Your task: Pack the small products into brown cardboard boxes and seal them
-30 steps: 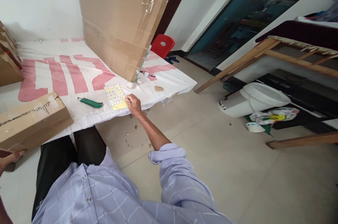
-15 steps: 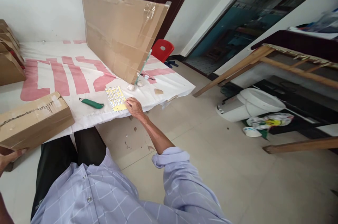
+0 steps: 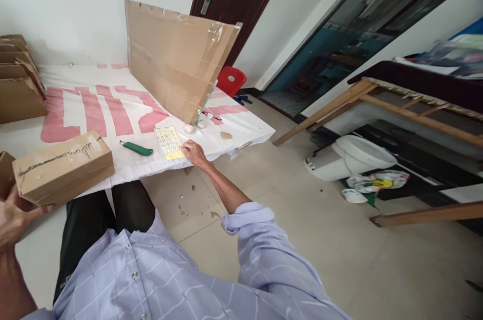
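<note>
My left hand is closed on the left end of a long brown cardboard box at the table's front edge. A cardboard flap stands out from that end, and some of my fingers are hidden. My right hand has its fingertips pinched together at the right edge of a yellow sheet covered with small white pieces, perhaps stickers. What the pinch holds is too small to make out. Between box and sheet lies a green utility knife.
A large cardboard panel stands upright on the white-clothed table. Beside its foot are a roll of clear tape and a small cardboard scrap. Folded cartons stand far left. A white bucket lies tipped on the floor.
The view has shifted, bringing more of my left hand and the box's left end with its flap into sight. My right hand stays at the sheet's edge.
</note>
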`<act>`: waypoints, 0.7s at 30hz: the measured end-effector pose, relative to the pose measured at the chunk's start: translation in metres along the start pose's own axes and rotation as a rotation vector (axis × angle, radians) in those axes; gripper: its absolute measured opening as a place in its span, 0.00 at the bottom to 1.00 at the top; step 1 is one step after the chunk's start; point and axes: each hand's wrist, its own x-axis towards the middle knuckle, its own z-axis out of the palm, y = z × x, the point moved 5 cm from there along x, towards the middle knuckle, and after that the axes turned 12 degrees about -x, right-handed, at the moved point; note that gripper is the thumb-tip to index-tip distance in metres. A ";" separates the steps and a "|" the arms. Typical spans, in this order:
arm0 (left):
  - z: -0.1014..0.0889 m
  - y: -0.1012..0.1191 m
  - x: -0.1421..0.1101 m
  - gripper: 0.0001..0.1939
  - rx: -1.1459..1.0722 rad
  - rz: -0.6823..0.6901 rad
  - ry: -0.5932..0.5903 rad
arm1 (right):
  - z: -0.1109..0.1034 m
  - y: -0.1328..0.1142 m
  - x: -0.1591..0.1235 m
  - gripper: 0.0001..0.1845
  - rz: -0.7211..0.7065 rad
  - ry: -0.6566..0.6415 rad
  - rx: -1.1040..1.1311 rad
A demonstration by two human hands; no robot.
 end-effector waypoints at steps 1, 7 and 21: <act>0.000 -0.002 0.001 0.57 -0.020 0.008 0.001 | -0.003 -0.001 0.000 0.08 0.013 0.017 -0.002; 0.005 -0.011 -0.006 0.64 -0.147 0.079 -0.120 | -0.018 -0.023 -0.010 0.10 0.045 0.166 0.039; 0.017 0.003 -0.016 0.68 -0.232 0.151 -0.183 | 0.049 -0.257 -0.062 0.26 -0.378 -0.177 0.574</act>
